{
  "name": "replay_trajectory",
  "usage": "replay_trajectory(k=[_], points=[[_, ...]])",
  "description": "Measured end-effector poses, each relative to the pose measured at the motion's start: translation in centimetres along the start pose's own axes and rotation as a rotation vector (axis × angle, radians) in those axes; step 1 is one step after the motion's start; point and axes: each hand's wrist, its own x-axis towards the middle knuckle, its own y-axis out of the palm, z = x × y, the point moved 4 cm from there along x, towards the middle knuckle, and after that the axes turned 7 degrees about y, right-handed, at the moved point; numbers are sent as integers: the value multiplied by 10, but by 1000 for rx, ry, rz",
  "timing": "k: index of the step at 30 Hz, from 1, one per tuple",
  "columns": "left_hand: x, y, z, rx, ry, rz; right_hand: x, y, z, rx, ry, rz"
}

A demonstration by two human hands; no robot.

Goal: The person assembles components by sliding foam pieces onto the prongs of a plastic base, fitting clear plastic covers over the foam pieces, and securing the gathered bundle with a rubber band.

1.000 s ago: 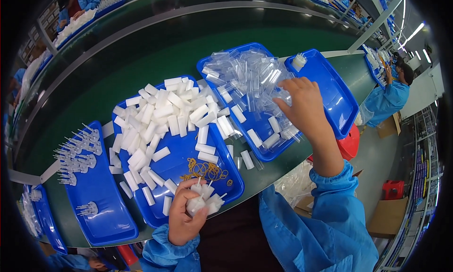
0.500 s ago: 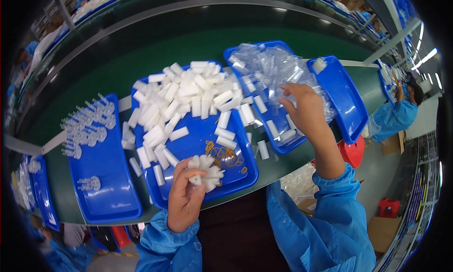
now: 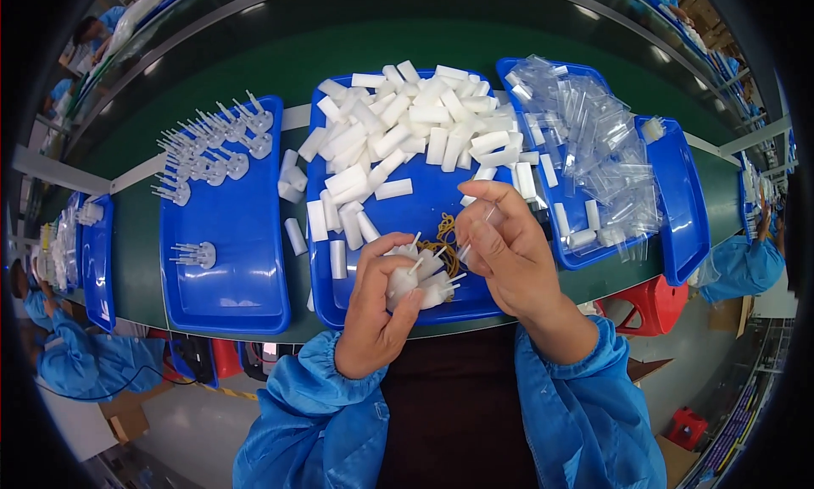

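My left hand (image 3: 377, 307) is closed around a white, segmented piece (image 3: 417, 279) with several thin white rods sticking out toward the right. Close beside it, my right hand (image 3: 513, 256) is raised with its fingers curled around what looks like a small clear plastic piece (image 3: 489, 211), partly hidden by the fingers. Both hands are over the near part of the middle blue tray (image 3: 398, 213). This tray bears a heap of short white cylinders (image 3: 415, 116). Yellow rubber bands (image 3: 446, 228) lie in it between my hands.
To the left, a blue tray (image 3: 225, 294) bears several clear pronged pieces (image 3: 212, 150). Clear plastic sleeves (image 3: 593, 141) overfill a tray at the right; a narrower blue tray (image 3: 682, 201) stands beyond it. A red stool (image 3: 653, 307) is below the table's edge. Other people sit at both sides.
My right hand has come back from the clear sleeves to beside my left hand. The white piece has tipped, so its rods now point right. The view has shifted, too.
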Motion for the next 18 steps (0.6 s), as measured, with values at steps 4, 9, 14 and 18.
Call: replay_trajectory(k=[4, 9, 14, 18], points=[[-3, -1, 0, -1, -14, -59, -1, 11, 3, -167, -73, 3], [3, -3, -1, 40, -24, -15, -2, 2, 4, -89, -209, -55], [3, -1, 1, 61, -31, -10, -4, 3, 0, -116, -223, -53], [3, 1, -1, 83, -36, -11, -5, 9, -5, -125, -170, -30]])
